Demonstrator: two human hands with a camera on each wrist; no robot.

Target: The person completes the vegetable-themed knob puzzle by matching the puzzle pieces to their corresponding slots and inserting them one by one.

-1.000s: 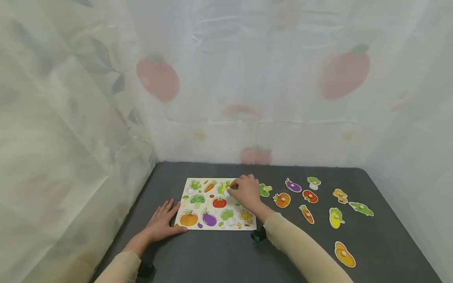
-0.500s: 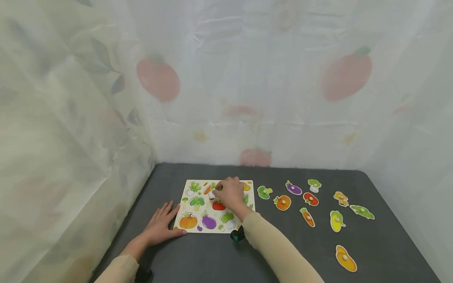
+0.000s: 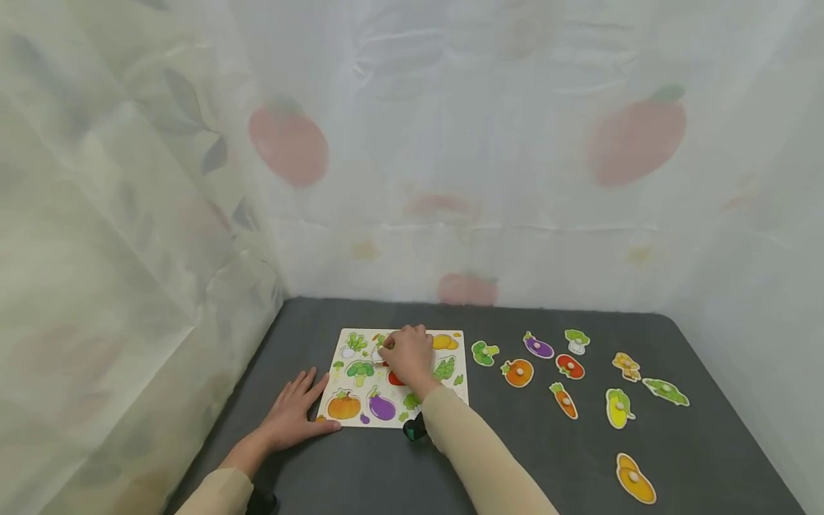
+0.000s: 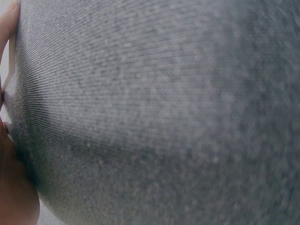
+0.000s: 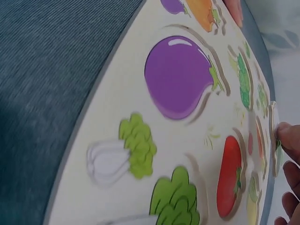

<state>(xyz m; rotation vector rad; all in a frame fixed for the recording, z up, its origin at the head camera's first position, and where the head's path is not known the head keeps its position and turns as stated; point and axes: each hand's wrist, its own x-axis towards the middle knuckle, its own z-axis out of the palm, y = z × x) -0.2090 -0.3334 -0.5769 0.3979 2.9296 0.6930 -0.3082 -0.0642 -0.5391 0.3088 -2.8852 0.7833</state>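
A white puzzle board with printed vegetable recesses lies on the dark tabletop. My left hand rests with spread fingers at its left edge, thumb at the near corner. In the left wrist view only slivers of that hand show beside the board's edge. My right hand is over the board's upper middle, pinching a white-and-green puzzle piece between fingers and thumb. In the right wrist view the piece stands on edge just above the board, near the carrot recess. The hand covers part of the tomato picture.
Several knobbed vegetable pieces lie right of the board, among them a broccoli, a pumpkin, an eggplant, a tomato, a carrot and a pea pod. Printed curtains hang behind and at the sides.
My right hand has moved left across the board with the pinched piece, from the upper right to the upper middle, uncovering pictures on the right side. The left hand stays at the edge.
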